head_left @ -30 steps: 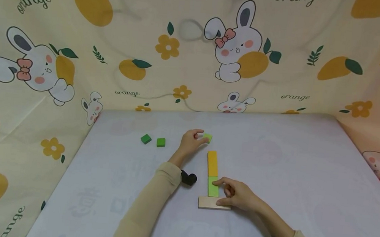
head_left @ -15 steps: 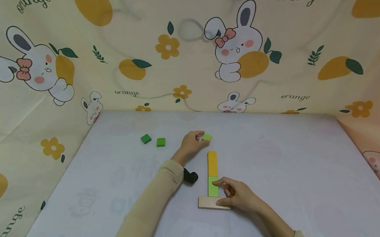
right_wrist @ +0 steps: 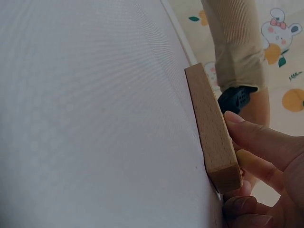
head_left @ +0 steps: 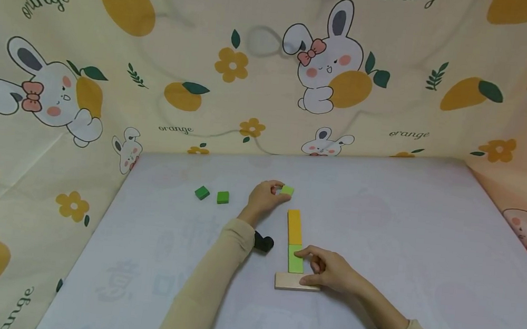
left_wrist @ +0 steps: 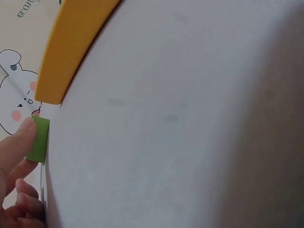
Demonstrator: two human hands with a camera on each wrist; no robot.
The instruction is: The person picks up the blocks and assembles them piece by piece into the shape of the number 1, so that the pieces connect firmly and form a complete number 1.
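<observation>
At the far end of a row of blocks, my left hand (head_left: 262, 199) pinches a light green block (head_left: 287, 190) between thumb and fingertips. The left wrist view also has this green block (left_wrist: 40, 140) by the end of a yellow block (left_wrist: 71, 52). In the head view the yellow block (head_left: 294, 227) lies end to end with another light green block (head_left: 295, 264), which meets a plain wooden block (head_left: 286, 281) lying crosswise. My right hand (head_left: 334, 271) rests its thumb on the wooden block and its index finger on the nearer green block.
Two darker green cubes lie to the left of my left hand, one green cube (head_left: 202, 192) turned at an angle beside the other green cube (head_left: 223, 197). A patterned curtain (head_left: 240, 14) stands behind the white table (head_left: 404, 241).
My left hand has shifted very slightly around the light green block, which stays in nearly the same spot. The right hand and the row of blocks have not moved.
</observation>
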